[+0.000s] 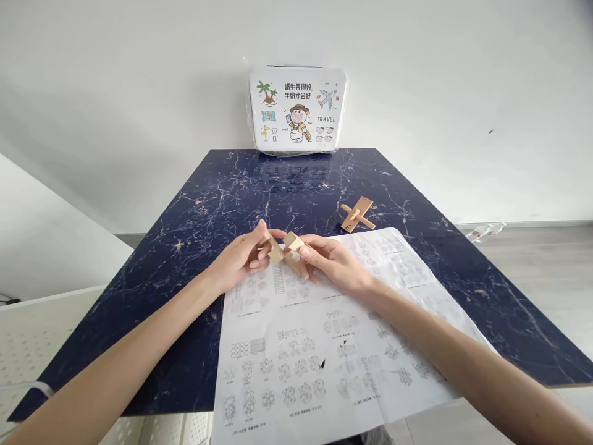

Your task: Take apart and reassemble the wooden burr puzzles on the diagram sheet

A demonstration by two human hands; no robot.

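Wooden puzzle pieces [293, 241] are held up between both hands, above the top edge of a printed paper sheet [296, 346]. My left hand [245, 256] pinches a light wooden piece [277, 252] between thumb and fingers. On the other side, my right hand [331, 259] grips a block-ended piece, its thumb against the wood. The pieces touch or overlap; how they join is blurred. Beyond my right hand, a cross-shaped wooden assembly [357, 214] with dark marks lies on the dark blue marbled table [222, 191].
A white case [298, 111] with cartoon prints, in clear wrapping, stands at the table's far edge against the wall. The sheet shows assembly diagrams and hangs over the near edge. White perforated furniture [32, 327] is at the left; a clear plastic item [485, 232] lies beyond the right edge.
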